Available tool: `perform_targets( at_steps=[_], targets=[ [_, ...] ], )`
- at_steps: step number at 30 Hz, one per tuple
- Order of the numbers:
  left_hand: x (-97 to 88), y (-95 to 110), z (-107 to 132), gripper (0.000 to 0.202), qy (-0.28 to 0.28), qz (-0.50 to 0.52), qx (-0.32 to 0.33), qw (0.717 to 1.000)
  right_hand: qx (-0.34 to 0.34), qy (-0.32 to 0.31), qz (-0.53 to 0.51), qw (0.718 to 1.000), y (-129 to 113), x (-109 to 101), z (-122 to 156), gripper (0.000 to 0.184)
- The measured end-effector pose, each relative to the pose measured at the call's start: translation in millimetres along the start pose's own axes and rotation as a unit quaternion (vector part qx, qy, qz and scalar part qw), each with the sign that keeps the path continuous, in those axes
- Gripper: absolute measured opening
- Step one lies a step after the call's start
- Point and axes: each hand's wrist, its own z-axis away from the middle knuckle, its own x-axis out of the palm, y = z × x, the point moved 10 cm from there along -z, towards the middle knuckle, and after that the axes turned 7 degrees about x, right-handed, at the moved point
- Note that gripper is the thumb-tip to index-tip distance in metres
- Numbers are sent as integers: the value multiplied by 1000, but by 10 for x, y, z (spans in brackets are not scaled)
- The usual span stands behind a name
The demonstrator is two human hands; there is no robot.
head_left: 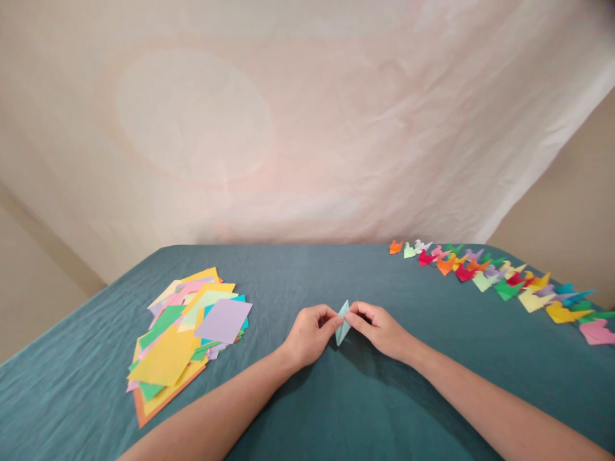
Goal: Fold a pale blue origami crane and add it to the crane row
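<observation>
A small pale blue folded paper piece [343,322] stands on edge over the teal cloth, narrow and pointed at both ends. My left hand [310,333] pinches its left side with thumb and fingers closed. My right hand [379,328] pinches its right side the same way. Both hands meet at the middle of the table, near me.
A loose pile of coloured square sheets [185,330] lies at the left. A row of several folded paper cranes [500,278] runs along the right side toward the edge. The teal tablecloth [298,269] ends at a pale draped sheet behind.
</observation>
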Motion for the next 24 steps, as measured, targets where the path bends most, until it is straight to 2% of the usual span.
perform_targets(
  at_steps=[4,10,15,21,24],
  targets=[
    [-17,3,3,27,17,29,-15,999,-1,4,1,1000,-7,-3,6,30],
    [18,30,-25,30,-11,68,-15,998,19,30,-26,999,61,-40,-2,31],
    [-20,-17,-22,27,12,49,-15,999,24,38,-26,999,67,-52,4,29],
    [-49,-79,-24,27,33,61,-24,997,20,24,-103,994,56,-61,-11,32],
    [-52,-105,-33,28,32,71,-31,996,29,28,-94,995,93,-71,-23,29]
  ],
)
